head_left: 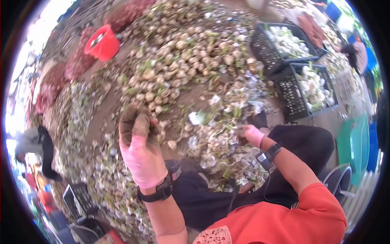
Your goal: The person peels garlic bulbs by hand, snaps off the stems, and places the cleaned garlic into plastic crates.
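Observation:
My left hand (140,140), in a pink glove with dirt-darkened fingers, is raised over the litter in front of me. Its fingers are curled in, and what they hold, if anything, is hidden. My right hand (250,135), also in a pink glove, is low beside my right knee, above papery peelings (219,142). Those fingers look drawn together; any object in them is too small to make out. Beyond both hands spreads a large heap of garlic bulbs (191,61) with bits of green stalk. A pale scrap (196,118) lies between the hands.
Two black crates of white bulbs stand at the right, a nearer one (290,91) and a farther one (268,49). A red bucket (103,44) and reddish mesh sacks (79,57) are at the upper left. Another person (34,144) is at the left edge. A green container (351,146) stands right.

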Tool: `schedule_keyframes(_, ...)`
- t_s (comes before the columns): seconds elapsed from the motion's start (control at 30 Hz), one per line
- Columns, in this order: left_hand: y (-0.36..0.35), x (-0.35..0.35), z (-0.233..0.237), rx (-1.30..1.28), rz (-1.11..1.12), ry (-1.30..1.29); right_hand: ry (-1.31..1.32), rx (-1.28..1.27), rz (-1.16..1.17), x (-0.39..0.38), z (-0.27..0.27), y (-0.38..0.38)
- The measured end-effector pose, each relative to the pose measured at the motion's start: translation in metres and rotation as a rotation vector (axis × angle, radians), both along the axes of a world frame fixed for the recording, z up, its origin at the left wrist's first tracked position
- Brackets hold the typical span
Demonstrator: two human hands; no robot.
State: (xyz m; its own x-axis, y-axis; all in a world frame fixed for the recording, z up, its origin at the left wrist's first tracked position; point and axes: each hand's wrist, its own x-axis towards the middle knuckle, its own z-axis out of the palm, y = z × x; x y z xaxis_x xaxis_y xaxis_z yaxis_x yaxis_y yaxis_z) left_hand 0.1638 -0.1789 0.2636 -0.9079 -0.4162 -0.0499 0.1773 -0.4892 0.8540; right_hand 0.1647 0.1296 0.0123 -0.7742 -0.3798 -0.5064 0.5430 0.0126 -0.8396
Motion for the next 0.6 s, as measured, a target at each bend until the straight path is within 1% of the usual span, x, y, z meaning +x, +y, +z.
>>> schedule_keyframes(0.03, -0.010, 0.003, 0.000, 0.039, 0.047, 0.019, 0.024, 0.215, 0.160, 0.004, -0.012, -0.013)
schedule_keyframes(0.07, -0.019, 0.007, -0.001, 0.079, 0.090, 0.041, 0.058, 0.431, 0.317, 0.004, 0.000, -0.039)
schedule_keyframes(0.1, -0.025, 0.011, -0.001, 0.075, 0.118, 0.033, 0.055, 0.425, 0.346, 0.003, -0.008, -0.056)
schedule_keyframes(0.17, -0.033, 0.019, -0.001, 0.097, 0.169, -0.023, 0.515, 0.655, 0.401, -0.001, -0.024, -0.089)
schedule_keyframes(0.2, -0.038, 0.021, -0.002, 0.095, 0.188, -0.030, 0.472, 0.624, 0.409, -0.008, -0.028, -0.105)
schedule_keyframes(0.27, -0.047, 0.028, -0.006, 0.089, 0.169, -0.049, 0.491, 0.618, 0.400, -0.024, -0.037, -0.136)
schedule_keyframes(0.3, -0.053, 0.033, -0.013, 0.064, 0.124, -0.029, 0.595, 0.676, 0.407, -0.032, -0.039, -0.152)
schedule_keyframes(0.33, -0.057, 0.035, -0.015, 0.067, 0.135, -0.032, 0.575, 0.770, 0.448, -0.040, -0.040, -0.166)
schedule_keyframes(0.4, -0.060, 0.037, -0.016, 0.088, 0.155, -0.112, 0.634, 0.915, 0.498, -0.055, -0.045, -0.194)
schedule_keyframes(0.43, -0.061, 0.037, -0.013, 0.075, 0.191, -0.167, 0.624, 1.020, 0.573, -0.061, -0.047, -0.207)
schedule_keyframes(0.53, -0.071, 0.043, -0.016, 0.097, 0.228, -0.205, 0.584, 1.117, 0.642, -0.066, -0.085, -0.227)
schedule_keyframes(0.57, -0.074, 0.045, -0.015, 0.067, 0.242, -0.258, 0.579, 1.127, 0.645, -0.063, -0.091, -0.225)
schedule_keyframes(0.6, -0.077, 0.046, -0.017, 0.074, 0.240, -0.260, 0.546, 1.122, 0.678, -0.058, -0.095, -0.223)
